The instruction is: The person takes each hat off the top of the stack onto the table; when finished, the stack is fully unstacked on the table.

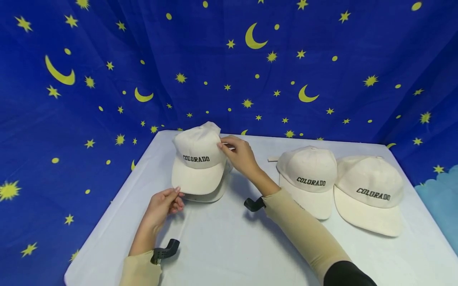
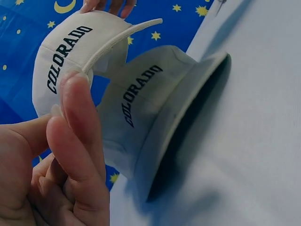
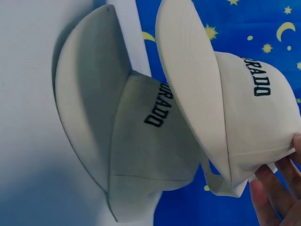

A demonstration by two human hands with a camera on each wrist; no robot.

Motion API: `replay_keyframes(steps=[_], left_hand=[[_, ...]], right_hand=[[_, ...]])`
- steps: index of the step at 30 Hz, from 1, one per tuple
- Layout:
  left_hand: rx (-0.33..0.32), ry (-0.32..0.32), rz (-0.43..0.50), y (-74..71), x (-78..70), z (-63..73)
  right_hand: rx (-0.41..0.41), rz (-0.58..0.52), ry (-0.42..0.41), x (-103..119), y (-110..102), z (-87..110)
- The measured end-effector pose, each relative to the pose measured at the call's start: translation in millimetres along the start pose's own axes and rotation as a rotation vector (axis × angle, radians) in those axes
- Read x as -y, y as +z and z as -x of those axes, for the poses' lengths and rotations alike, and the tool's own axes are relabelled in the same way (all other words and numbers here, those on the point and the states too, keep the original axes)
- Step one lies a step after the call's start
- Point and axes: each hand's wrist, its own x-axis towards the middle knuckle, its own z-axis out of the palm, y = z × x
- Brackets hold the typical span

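A white cap lettered COLORADO is held up over a second cap of the same kind, which lies on the table and is mostly covered in the head view. My left hand pinches the front left edge of the upper cap's brim between thumb and fingers. At the right side of its crown, my right hand grips the fabric. Both wrist views show a gap between the held cap and the lower cap, whose brim rests near the table surface.
Two more COLORADO caps stand at the right, a nearer-centre cap with its strap sticking out to the left and a rightmost cap touching it. A white cloth covers the table. Behind hangs a blue star-and-moon curtain.
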Motion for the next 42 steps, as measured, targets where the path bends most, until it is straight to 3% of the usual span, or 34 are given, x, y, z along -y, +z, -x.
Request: replay_keyframes(steps=[9, 21, 42], left_hand=[[0.0, 0.02, 0.0, 13.8, -12.5, 6.7], [0.013, 0.093, -0.017, 29.2, -21.7, 8.9], [0.064, 0.182, 0.022, 56.5, -22.1, 6.5]], right_hand=[[-0.023, 0.018, -0.028, 8, -22, 5.3], [-0.045, 0.021, -0.038, 8, -51, 12.3], [-0.085, 0.044, -0.036, 9, -90, 25.3]])
